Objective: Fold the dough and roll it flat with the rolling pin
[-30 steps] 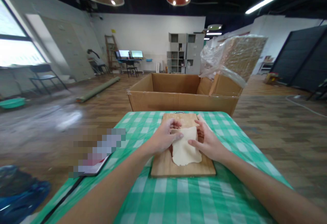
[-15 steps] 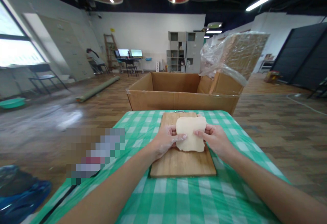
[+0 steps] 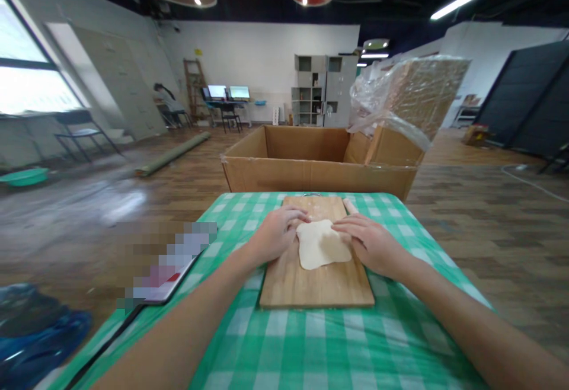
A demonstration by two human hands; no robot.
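Observation:
A flat sheet of pale dough [image 3: 320, 246] lies on a wooden cutting board [image 3: 316, 280] on the green checked tablecloth [image 3: 311, 342]. My left hand [image 3: 272, 235] rests on the dough's left edge, fingers curled over its far corner. On the right edge lies my right hand [image 3: 371, 242], fingers stretched flat and pointing left. Both hands press down on the dough.
A large open cardboard box [image 3: 311, 162] stands just beyond the table's far edge, with a plastic-wrapped bundle [image 3: 409, 99] at its right. A blurred flat object [image 3: 166, 265] lies at the table's left edge. Blue material [image 3: 35, 331] sits on the floor, lower left.
Half a second ago both hands held the dough lifted upright above the board. Now it lies flat on the board with both hands lowered onto its edges.

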